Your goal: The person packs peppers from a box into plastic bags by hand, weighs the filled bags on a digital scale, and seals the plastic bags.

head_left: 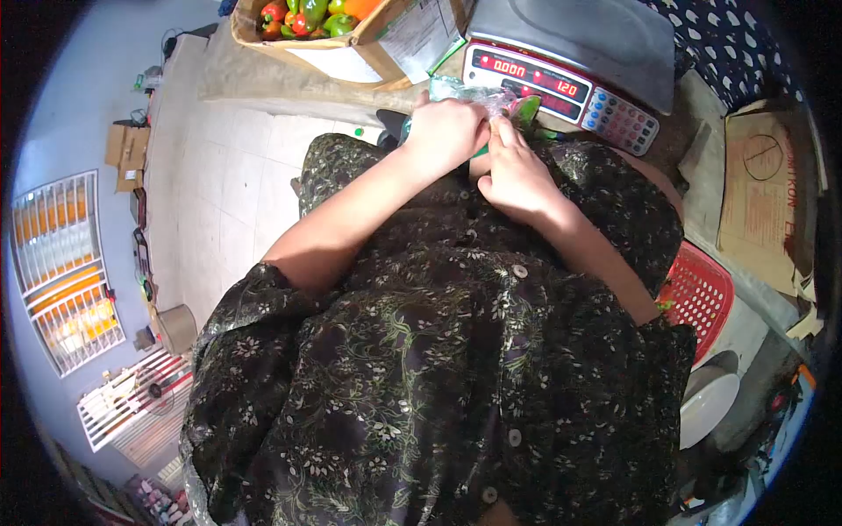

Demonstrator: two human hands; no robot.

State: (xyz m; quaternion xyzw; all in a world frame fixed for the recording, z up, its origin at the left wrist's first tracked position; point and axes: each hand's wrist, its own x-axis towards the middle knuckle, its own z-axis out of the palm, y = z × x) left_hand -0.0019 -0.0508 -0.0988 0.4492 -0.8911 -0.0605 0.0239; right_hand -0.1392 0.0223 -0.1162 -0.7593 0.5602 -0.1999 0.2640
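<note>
Both my hands meet just above my lap, at a clear plastic bag [469, 90]. My left hand [447, 130] is closed, its fingers curled over the bag's near edge. Against it, my right hand [516, 167] pinches the plastic with its fingers pressed together. Something green [528, 109] shows beside the right fingertips; whether it is inside the bag I cannot tell. Most of the bag and its contents are hidden behind my hands. Right past the bag stands a digital weighing scale [561, 83] with lit red digits.
A cardboard box [377, 61] of green, red and orange peppers [307, 17] stands at the far left of the scale. To my right are a red perforated basket [702, 294], a white bowl [709, 408] and a cardboard piece [763, 197]. Pale floor tiles [254, 167] lie at left.
</note>
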